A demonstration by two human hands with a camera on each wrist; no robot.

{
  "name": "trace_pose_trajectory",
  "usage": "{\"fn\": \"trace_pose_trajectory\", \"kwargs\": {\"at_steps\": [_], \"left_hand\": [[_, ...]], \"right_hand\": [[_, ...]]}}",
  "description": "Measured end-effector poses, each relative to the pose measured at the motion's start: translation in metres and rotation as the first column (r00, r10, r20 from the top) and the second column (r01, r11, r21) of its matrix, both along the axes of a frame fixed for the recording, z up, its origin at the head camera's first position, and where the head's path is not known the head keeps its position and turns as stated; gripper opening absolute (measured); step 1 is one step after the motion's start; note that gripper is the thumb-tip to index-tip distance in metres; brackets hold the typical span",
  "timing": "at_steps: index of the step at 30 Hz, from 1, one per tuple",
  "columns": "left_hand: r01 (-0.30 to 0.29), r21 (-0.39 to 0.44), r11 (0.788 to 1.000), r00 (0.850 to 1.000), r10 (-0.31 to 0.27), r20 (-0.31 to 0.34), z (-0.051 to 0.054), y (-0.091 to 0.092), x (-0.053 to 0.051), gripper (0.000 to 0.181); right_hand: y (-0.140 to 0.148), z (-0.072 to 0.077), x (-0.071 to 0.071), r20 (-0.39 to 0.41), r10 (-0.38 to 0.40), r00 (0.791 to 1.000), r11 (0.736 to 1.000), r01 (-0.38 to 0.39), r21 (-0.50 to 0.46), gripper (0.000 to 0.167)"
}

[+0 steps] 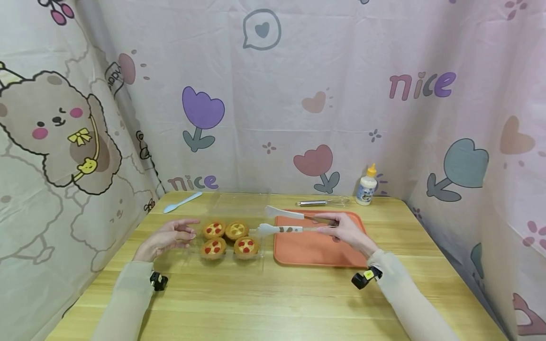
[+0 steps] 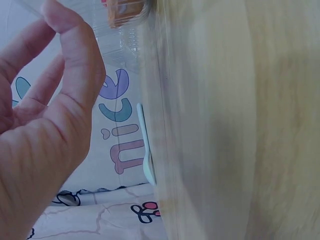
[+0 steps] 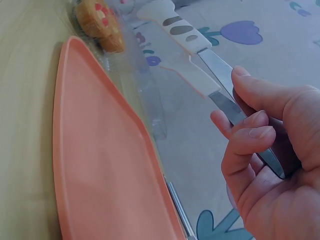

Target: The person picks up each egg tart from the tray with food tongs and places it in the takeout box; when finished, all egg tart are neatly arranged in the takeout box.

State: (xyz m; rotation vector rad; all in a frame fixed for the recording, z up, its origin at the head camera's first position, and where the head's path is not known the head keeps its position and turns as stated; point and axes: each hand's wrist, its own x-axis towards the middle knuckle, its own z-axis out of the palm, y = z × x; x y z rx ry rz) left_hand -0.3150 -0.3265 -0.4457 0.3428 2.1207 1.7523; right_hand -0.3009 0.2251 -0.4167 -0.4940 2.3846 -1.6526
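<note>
Several small round tarts (image 1: 246,246) with red and yellow tops sit in a clear plastic box (image 1: 254,263), its lid raised behind them. At the box's left side, my left hand (image 1: 168,238) has its fingers bent and appears to pinch the clear edge between thumb and fingertips. My right hand (image 1: 346,230) grips metal-handled tongs (image 3: 220,80) with white, brown-spotted tips. The tong arms are spread apart, and their tips are above the box's right side, to the right of the tarts, with nothing between them. Below the tongs lies an orange tray (image 1: 315,251).
A light blue spoon (image 1: 182,202) lies at the table's back left. Behind the tray are a whisk (image 1: 323,202) and a white bottle with a yellow cap (image 1: 366,187). A printed curtain (image 1: 273,118) closes off the back and sides of the wooden table (image 1: 273,303).
</note>
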Motion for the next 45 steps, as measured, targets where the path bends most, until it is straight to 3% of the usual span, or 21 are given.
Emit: {"fn": "trace_pose_trajectory", "kwargs": {"at_steps": [5, 12, 17, 26, 37, 45], "left_hand": [[0.013, 0.006, 1.000, 1.000, -0.013, -0.001, 0.000, 0.001, 0.000, 0.071], [0.016, 0.015, 1.000, 1.000, -0.016, 0.009, 0.001, 0.001, 0.000, 0.071], [0.017, 0.010, 1.000, 1.000, -0.017, 0.008, 0.001, 0.001, 0.001, 0.071], [0.022, 0.007, 1.000, 1.000, -0.022, 0.004, 0.001, 0.000, 0.001, 0.071], [0.019, 0.001, 1.000, 1.000, -0.019, 0.001, 0.001, 0.000, 0.001, 0.072], [0.017, 0.004, 1.000, 1.000, -0.017, 0.001, 0.001, 0.000, 0.000, 0.072]], "right_hand": [[0.012, -0.005, 0.001, -0.002, -0.044, 0.999, 0.998, 0.044, -0.052, 0.054], [0.032, -0.016, 0.005, -0.072, -0.062, 0.995, 0.995, 0.056, -0.080, 0.053], [0.049, -0.020, 0.012, -0.025, -0.163, 0.986, 0.985, 0.161, -0.061, 0.057], [0.073, -0.029, 0.016, 0.028, -0.262, 0.965, 0.955, 0.264, -0.134, 0.062], [0.100, -0.039, 0.023, -0.059, -0.274, 0.960, 0.953, 0.262, -0.152, 0.060], [0.119, -0.045, 0.028, -0.014, -0.358, 0.934, 0.916, 0.348, -0.198, 0.062]]}}
